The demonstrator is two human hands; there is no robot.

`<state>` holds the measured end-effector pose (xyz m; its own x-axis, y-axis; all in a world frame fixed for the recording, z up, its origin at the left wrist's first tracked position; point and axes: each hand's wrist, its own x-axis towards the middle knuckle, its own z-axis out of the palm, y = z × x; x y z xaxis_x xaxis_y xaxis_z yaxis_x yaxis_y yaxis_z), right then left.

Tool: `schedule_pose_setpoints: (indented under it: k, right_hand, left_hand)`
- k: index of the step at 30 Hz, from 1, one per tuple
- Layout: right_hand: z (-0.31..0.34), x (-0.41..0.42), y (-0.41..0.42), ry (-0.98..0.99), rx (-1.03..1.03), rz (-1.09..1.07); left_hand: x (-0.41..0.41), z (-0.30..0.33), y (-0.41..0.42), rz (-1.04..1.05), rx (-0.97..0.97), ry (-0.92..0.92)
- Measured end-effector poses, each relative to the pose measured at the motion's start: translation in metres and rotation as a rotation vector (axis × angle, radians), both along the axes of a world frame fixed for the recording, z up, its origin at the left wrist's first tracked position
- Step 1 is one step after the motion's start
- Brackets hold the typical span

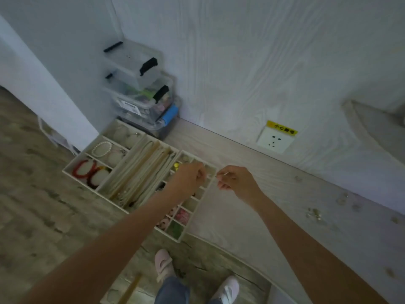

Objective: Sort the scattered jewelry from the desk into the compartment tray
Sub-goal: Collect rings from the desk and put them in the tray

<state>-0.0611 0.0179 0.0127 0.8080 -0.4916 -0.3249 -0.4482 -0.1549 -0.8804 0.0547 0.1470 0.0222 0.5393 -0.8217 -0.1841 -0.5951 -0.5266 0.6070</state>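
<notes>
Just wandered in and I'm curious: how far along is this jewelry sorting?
Well along, it seems. The compartment tray already holds a pearl bracelet, red bracelets, necklaces and small colored pieces. Now the left hand and right hand hold something tiny, too blurred to identify, over the tray's far corner. Left: a few small pieces scattered on the desk.

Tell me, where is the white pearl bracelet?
In the head view, the white pearl bracelet lies in a left-side compartment of the tray, just beyond the red bracelets and well left of both hands.
</notes>
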Motion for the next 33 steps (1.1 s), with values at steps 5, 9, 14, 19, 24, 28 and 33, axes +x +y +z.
schedule_pose_setpoints:
  k: [5,9,14,19,24,28,33]
  right_hand:
    - [0.003,0.047,0.031,0.0,-0.024,0.001]
    - [-0.001,0.079,0.054,0.031,-0.037,-0.052]
    - [-0.002,0.091,0.077,0.122,-0.088,-0.054]
    - [-0.005,0.095,0.089,0.296,-0.35,0.044]
    - [-0.017,0.098,0.092,0.317,-0.466,0.047]
    - [-0.023,0.1,0.095,0.36,-0.52,0.065]
    - [-0.024,0.103,0.096,0.407,-0.519,0.051]
  left_hand:
    - [0.057,0.005,0.033,0.004,-0.005,0.106]
    - [0.092,-0.003,0.056,0.002,0.016,0.138]
    - [0.111,-0.016,0.073,-0.08,0.021,0.087]
    - [0.113,-0.027,0.071,-0.257,0.047,0.004]
    - [0.107,-0.038,0.063,-0.326,0.113,-0.113]
    - [0.102,-0.041,0.062,-0.327,0.109,-0.255]
    - [0.101,-0.04,0.059,-0.326,0.178,-0.26]
